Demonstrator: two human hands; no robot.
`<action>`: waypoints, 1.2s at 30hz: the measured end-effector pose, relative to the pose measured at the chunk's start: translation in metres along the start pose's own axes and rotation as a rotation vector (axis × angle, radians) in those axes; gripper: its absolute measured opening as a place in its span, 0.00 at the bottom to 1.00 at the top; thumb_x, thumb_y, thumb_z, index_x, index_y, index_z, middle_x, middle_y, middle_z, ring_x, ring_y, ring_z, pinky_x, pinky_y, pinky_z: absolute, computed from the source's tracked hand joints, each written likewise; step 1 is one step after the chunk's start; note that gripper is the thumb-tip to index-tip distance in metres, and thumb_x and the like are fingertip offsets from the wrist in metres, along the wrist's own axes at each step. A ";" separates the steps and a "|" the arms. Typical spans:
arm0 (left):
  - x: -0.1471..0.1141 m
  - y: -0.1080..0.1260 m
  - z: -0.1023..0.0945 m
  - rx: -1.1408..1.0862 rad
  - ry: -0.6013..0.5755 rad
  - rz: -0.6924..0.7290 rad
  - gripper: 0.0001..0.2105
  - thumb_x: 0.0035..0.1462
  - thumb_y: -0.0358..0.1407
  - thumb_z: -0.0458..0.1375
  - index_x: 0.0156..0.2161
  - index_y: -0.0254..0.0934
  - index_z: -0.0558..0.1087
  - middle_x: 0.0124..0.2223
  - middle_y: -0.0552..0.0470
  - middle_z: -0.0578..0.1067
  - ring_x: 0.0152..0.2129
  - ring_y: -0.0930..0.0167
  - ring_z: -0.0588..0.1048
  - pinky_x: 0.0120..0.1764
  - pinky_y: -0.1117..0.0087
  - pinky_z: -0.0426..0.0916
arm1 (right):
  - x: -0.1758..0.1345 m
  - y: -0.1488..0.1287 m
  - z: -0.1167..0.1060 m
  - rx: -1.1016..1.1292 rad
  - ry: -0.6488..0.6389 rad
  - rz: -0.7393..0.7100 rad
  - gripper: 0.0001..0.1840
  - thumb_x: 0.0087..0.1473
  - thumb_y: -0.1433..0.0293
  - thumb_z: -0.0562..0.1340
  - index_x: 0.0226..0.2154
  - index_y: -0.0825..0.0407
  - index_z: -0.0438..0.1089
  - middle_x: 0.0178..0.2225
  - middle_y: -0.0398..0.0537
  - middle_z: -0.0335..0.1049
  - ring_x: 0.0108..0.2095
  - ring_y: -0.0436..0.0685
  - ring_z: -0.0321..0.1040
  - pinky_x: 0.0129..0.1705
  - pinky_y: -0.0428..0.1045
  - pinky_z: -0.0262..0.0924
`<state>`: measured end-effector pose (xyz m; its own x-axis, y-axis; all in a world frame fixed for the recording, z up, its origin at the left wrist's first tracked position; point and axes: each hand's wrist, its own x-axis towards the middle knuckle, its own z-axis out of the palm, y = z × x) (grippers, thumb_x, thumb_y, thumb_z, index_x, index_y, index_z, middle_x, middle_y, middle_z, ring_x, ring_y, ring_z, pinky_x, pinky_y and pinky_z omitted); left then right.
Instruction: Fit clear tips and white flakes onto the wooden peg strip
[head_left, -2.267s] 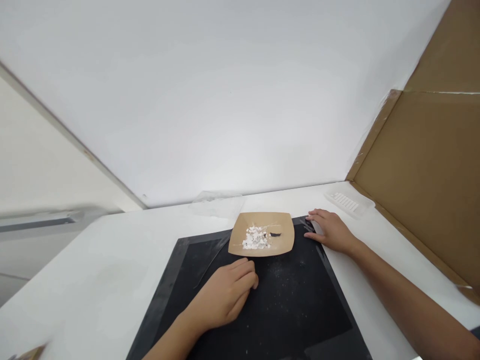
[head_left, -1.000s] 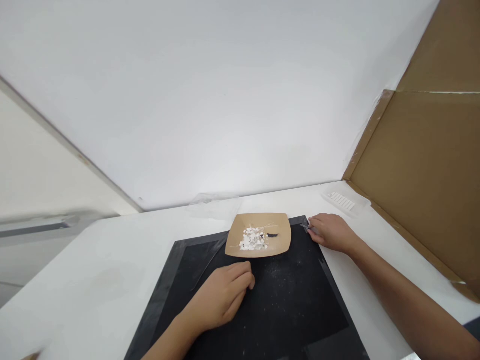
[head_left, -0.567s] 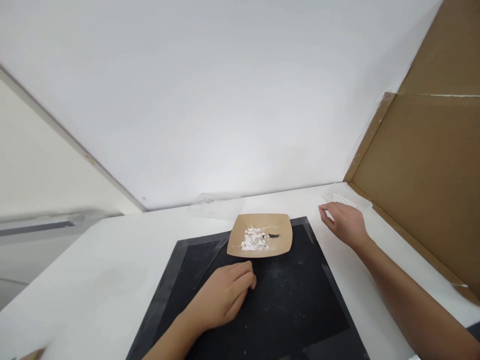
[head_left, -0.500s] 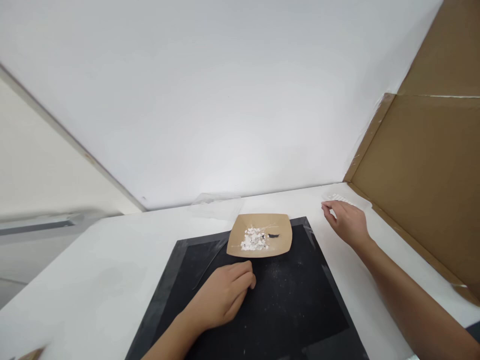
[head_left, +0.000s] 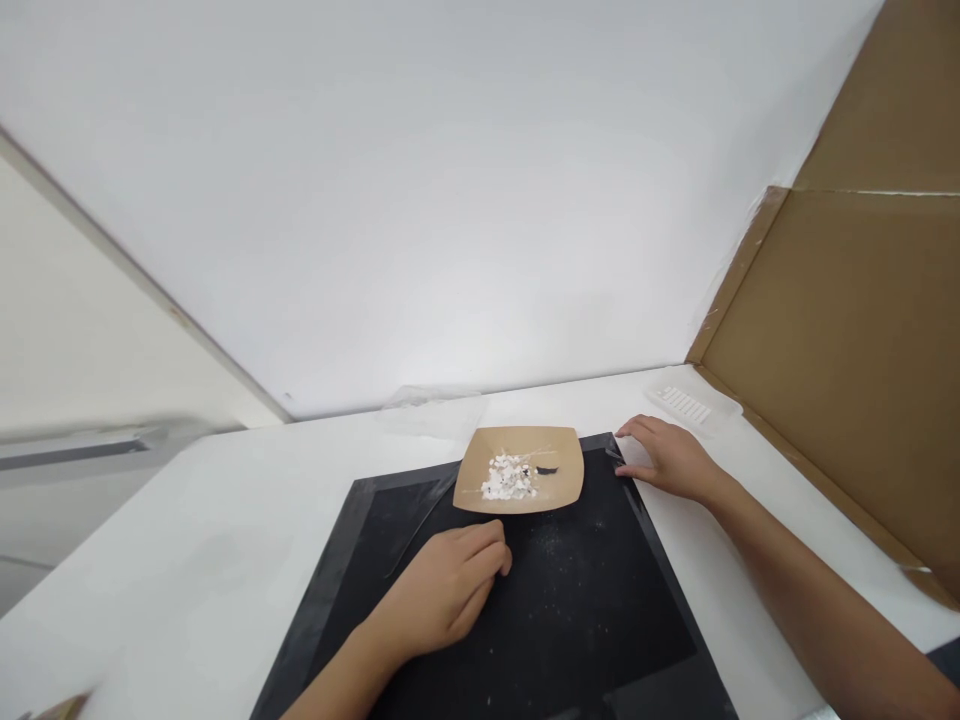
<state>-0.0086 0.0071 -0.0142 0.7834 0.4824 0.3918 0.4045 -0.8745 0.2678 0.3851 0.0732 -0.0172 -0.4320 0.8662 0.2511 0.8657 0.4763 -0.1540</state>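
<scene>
My left hand rests on the black mat, its fingers curled closed. Whatever is in them, if anything, is hidden. Just beyond it sits a tan paper tray with a heap of white crumbs and a dark strip inside. My right hand is at the mat's far right corner, thumb and fingers spread apart. A small dark shiny thing lies between the fingertips; its kind is unclear, and it does not look gripped.
Behind my right hand stands a translucent plastic box with several white sticks. Clear plastic film lies by the back wall. A thin dark cord runs left of the tray. Cardboard borders the white table on the right.
My right hand has moved left and slightly toward me, from the plastic box to the mat's corner, and its thumb and fingers have spread. My left hand has stayed in place.
</scene>
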 end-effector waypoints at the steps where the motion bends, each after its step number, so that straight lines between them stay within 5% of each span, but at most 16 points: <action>1: 0.000 0.000 0.000 0.002 0.002 -0.001 0.12 0.64 0.22 0.45 0.39 0.40 0.66 0.34 0.51 0.72 0.28 0.68 0.71 0.32 0.69 0.65 | 0.000 -0.001 0.001 -0.010 -0.028 0.014 0.24 0.63 0.52 0.69 0.56 0.45 0.71 0.55 0.52 0.75 0.52 0.63 0.75 0.48 0.54 0.70; 21: 0.000 0.001 -0.001 -0.009 -0.003 -0.007 0.12 0.64 0.22 0.45 0.39 0.40 0.66 0.34 0.51 0.72 0.28 0.68 0.71 0.31 0.69 0.65 | 0.004 -0.023 0.002 -0.196 -0.122 0.031 0.06 0.68 0.65 0.63 0.42 0.50 0.73 0.41 0.52 0.79 0.41 0.61 0.77 0.38 0.50 0.60; 36: 0.000 0.001 -0.002 0.000 -0.004 -0.001 0.12 0.63 0.22 0.46 0.39 0.40 0.67 0.34 0.51 0.72 0.28 0.68 0.71 0.32 0.69 0.66 | 0.005 -0.008 -0.005 -0.264 0.021 0.106 0.20 0.76 0.61 0.50 0.39 0.49 0.75 0.35 0.51 0.82 0.34 0.60 0.77 0.35 0.51 0.53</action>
<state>-0.0091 0.0061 -0.0119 0.7848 0.4833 0.3879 0.4057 -0.8739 0.2679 0.3774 0.0733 -0.0096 -0.3325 0.9046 0.2666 0.9429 0.3250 0.0731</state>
